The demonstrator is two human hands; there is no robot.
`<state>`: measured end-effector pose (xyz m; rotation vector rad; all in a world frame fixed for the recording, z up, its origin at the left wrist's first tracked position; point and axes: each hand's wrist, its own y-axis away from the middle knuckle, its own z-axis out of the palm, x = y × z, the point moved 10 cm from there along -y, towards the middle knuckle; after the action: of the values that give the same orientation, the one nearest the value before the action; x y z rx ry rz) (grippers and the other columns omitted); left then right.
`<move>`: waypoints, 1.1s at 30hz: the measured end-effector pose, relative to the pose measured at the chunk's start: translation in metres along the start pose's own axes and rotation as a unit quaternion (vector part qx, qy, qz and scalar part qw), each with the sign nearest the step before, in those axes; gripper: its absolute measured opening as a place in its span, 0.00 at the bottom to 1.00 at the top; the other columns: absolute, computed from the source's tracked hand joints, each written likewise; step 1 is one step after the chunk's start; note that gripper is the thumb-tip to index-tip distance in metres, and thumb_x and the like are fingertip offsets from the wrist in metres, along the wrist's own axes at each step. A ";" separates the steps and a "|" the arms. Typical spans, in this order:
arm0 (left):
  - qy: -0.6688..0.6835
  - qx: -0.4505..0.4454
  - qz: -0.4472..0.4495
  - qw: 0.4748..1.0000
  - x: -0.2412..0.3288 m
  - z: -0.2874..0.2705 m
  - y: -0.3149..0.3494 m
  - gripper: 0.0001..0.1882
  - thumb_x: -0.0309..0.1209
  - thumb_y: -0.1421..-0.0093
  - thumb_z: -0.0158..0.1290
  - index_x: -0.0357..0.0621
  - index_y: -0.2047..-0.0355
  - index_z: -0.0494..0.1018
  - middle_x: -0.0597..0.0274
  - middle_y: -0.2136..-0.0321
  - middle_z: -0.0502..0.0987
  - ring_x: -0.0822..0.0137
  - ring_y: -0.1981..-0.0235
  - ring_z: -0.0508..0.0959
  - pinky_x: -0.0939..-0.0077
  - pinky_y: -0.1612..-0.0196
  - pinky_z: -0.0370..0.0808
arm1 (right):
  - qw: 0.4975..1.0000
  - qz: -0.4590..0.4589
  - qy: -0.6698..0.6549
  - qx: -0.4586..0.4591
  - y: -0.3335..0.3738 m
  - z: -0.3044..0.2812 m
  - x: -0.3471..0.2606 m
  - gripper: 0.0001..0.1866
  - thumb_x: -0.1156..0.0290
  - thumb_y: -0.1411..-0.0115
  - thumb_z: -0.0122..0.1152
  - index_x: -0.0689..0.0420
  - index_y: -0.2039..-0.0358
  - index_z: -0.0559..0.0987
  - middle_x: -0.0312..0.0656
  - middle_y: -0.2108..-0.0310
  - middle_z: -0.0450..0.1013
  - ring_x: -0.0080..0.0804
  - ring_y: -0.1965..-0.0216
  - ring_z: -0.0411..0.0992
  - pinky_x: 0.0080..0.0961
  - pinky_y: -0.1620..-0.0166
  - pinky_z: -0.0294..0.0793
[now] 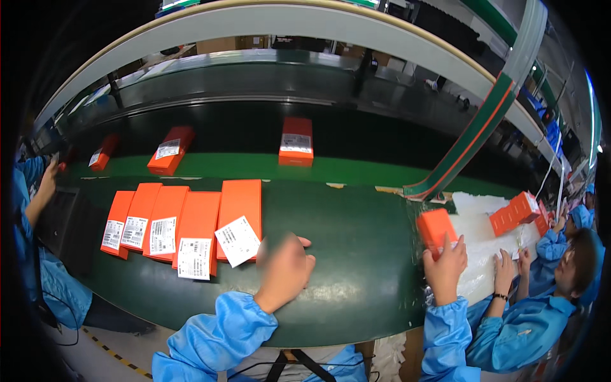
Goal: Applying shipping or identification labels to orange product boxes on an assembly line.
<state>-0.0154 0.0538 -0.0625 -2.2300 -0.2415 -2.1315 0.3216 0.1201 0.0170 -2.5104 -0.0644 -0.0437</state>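
Note:
My left hand (pixel 286 274) is low over the green tabletop, just right of a row of orange boxes. Part of it is smeared, but a couple of its fingers show apart with nothing visible in them. Closest to it lies an orange box (pixel 245 200) with a white printed label (pixel 238 240) stuck askew over its lower end. My right hand (pixel 446 270) grips another orange box (pixel 435 226) from its near side, at the right end of the table. The far side of that grip is hidden by the box.
Several labelled orange boxes (pixel 198 219) overlap at left. Beyond them, three boxes, one of them centred (pixel 296 141), sit on a dark conveyor belt (pixel 229 137). A green-and-grey post (pixel 474 134) rises at right. Co-workers in blue (pixel 528 331) are at right, beside stacked orange boxes (pixel 514 214).

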 end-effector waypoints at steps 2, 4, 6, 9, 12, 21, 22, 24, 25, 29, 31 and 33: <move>-0.023 -0.007 0.026 0.999 0.001 0.006 -0.007 0.14 0.26 0.39 0.53 0.32 0.54 0.68 0.64 0.77 0.74 0.77 0.81 0.75 0.81 0.80 0.73 | 0.993 0.021 -0.112 0.036 -0.030 -0.015 -0.010 0.32 0.61 0.49 0.67 0.57 0.44 0.73 0.66 0.43 0.64 0.63 0.42 0.63 0.50 0.40 0.63; -0.036 -0.003 0.058 0.998 0.001 0.001 -0.010 0.14 0.26 0.38 0.53 0.32 0.54 0.68 0.64 0.77 0.74 0.77 0.81 0.75 0.81 0.80 0.72 | 0.963 -0.062 -0.263 0.028 -0.064 -0.004 -0.101 0.31 0.61 0.48 0.67 0.60 0.45 0.73 0.61 0.44 0.68 0.58 0.41 0.64 0.47 0.39 0.63; -0.041 0.001 0.067 0.997 -0.002 -0.009 -0.005 0.14 0.25 0.38 0.53 0.31 0.55 0.68 0.65 0.77 0.74 0.78 0.81 0.74 0.81 0.79 0.71 | 0.926 -0.081 -0.361 -0.081 -0.092 0.032 -0.205 0.34 0.53 0.46 0.66 0.56 0.41 0.72 0.55 0.42 0.67 0.51 0.40 0.65 0.44 0.38 0.65; 0.014 0.001 0.096 0.995 0.005 0.000 -0.005 0.13 0.24 0.40 0.53 0.32 0.56 0.70 0.61 0.79 0.75 0.74 0.80 0.74 0.75 0.74 0.70 | 0.945 -0.064 -0.290 -0.134 -0.131 0.080 -0.304 0.50 0.34 0.50 0.63 0.51 0.34 0.62 0.65 0.36 0.56 0.64 0.38 0.60 0.48 0.40 0.65; 0.010 0.044 0.140 0.989 0.012 0.005 -0.019 0.11 0.24 0.40 0.53 0.33 0.57 0.71 0.60 0.80 0.75 0.73 0.80 0.74 0.74 0.74 0.70 | 0.963 -0.015 -0.187 -0.194 -0.150 0.131 -0.326 0.40 0.39 0.51 0.64 0.52 0.43 0.74 0.64 0.44 0.64 0.60 0.44 0.64 0.48 0.44 0.68; 0.117 0.184 0.145 0.965 0.015 -0.043 0.000 0.15 0.26 0.38 0.54 0.35 0.53 0.67 0.61 0.67 0.74 0.74 0.70 0.74 0.81 0.69 0.72 | 0.923 -0.116 -0.350 -0.108 0.026 -0.010 -0.224 0.27 0.52 0.47 0.67 0.51 0.48 0.79 0.53 0.47 0.65 0.55 0.47 0.65 0.45 0.44 0.67; 0.109 0.179 0.152 0.966 0.017 -0.035 -0.002 0.15 0.26 0.39 0.54 0.34 0.52 0.67 0.60 0.66 0.74 0.74 0.69 0.74 0.82 0.70 0.72 | 0.936 -0.116 -0.323 -0.082 0.040 -0.028 -0.208 0.22 0.59 0.45 0.67 0.54 0.51 0.79 0.53 0.51 0.69 0.50 0.51 0.69 0.41 0.47 0.70; 0.082 0.162 0.132 0.975 0.026 -0.020 0.000 0.16 0.24 0.39 0.53 0.36 0.51 0.66 0.60 0.60 0.70 0.75 0.65 0.70 0.82 0.61 0.71 | 0.871 0.021 -0.479 -0.106 0.056 0.005 -0.161 0.20 0.68 0.45 0.66 0.57 0.51 0.77 0.51 0.55 0.72 0.42 0.56 0.73 0.36 0.51 0.73; 0.025 0.167 0.185 0.968 0.044 -0.018 0.004 0.16 0.24 0.40 0.53 0.36 0.51 0.66 0.59 0.60 0.70 0.74 0.65 0.70 0.80 0.60 0.71 | 0.823 0.086 -0.551 -0.108 0.060 0.012 -0.146 0.19 0.73 0.45 0.66 0.58 0.52 0.76 0.50 0.57 0.74 0.39 0.59 0.75 0.33 0.52 0.74; -0.118 0.145 0.342 0.921 0.099 0.002 0.027 0.21 0.24 0.44 0.55 0.38 0.49 0.69 0.56 0.56 0.71 0.67 0.60 0.73 0.72 0.55 0.70 | 0.697 0.104 -0.703 -0.096 0.035 -0.013 -0.127 0.23 0.87 0.44 0.58 0.61 0.47 0.70 0.40 0.66 0.75 0.23 0.65 0.74 0.19 0.59 0.74; -0.150 0.098 0.404 0.897 0.125 0.021 0.034 0.21 0.24 0.44 0.56 0.40 0.49 0.70 0.56 0.54 0.72 0.67 0.57 0.73 0.72 0.54 0.70 | 0.777 -0.071 -0.606 -0.155 0.014 -0.055 -0.146 0.24 0.87 0.45 0.59 0.62 0.46 0.71 0.41 0.65 0.75 0.23 0.65 0.74 0.19 0.58 0.74; -0.161 0.031 0.359 0.919 0.118 0.027 0.026 0.18 0.25 0.42 0.58 0.40 0.51 0.73 0.59 0.61 0.77 0.70 0.66 0.75 0.77 0.63 0.73 | 0.803 -0.197 -0.538 -0.164 0.005 -0.073 -0.168 0.25 0.86 0.45 0.60 0.62 0.45 0.72 0.41 0.63 0.75 0.23 0.64 0.75 0.20 0.58 0.74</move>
<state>0.0200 0.0412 0.0559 -2.1463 0.4353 -1.3569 0.1534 0.0673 0.0656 -2.4524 -1.1106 1.2985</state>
